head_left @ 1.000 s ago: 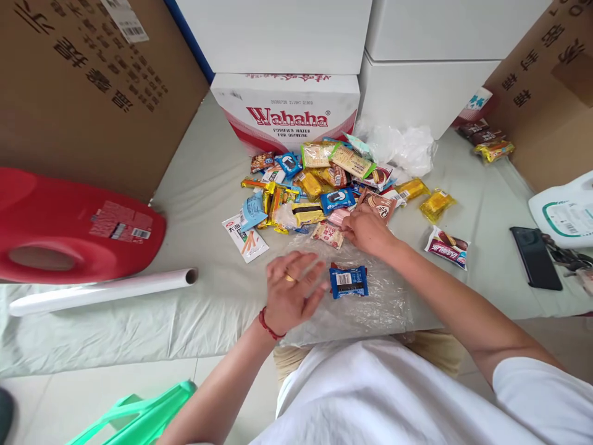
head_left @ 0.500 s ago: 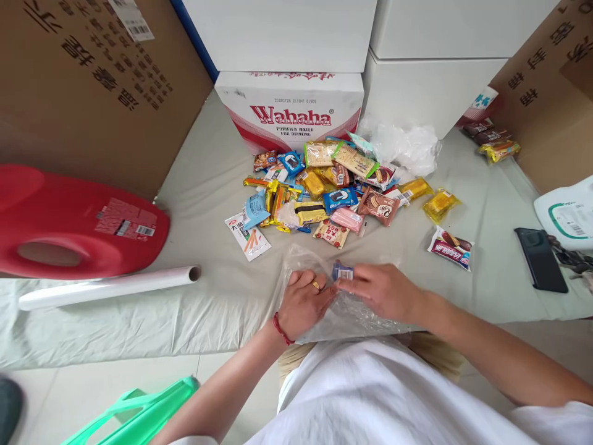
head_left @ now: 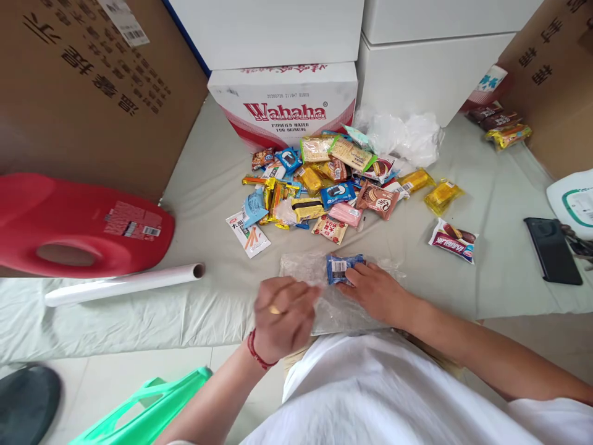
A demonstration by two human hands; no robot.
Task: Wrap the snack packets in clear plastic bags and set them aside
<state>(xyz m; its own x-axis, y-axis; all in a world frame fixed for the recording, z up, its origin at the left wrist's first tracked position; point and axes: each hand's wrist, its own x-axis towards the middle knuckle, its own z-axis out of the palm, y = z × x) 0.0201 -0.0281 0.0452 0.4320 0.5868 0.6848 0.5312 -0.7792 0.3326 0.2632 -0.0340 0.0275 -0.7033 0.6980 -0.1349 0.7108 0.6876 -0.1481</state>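
Observation:
My right hand is closed on the near right side of a small blue snack packet with a barcode facing up. The packet lies on a crumpled clear plastic bag at the table's near edge. To the left, my left hand is raised a little over the bag's edge with its fingers curled in. Its fingertips are smeared by motion, and anything inside them is hidden. Beyond the bag lies a heap of wrapped snacks; a purple-and-white snack packet lies apart on the right.
A white-and-red Wahaha carton stands behind the heap beside crumpled clear plastic. On the left are a red jug and a white roll. A black phone lies at right. A green stool stands below.
My left hand has come up off the plastic bag and moved left, its fingers curling. More of the blue packet now shows under my right hand. The view has shifted slightly.

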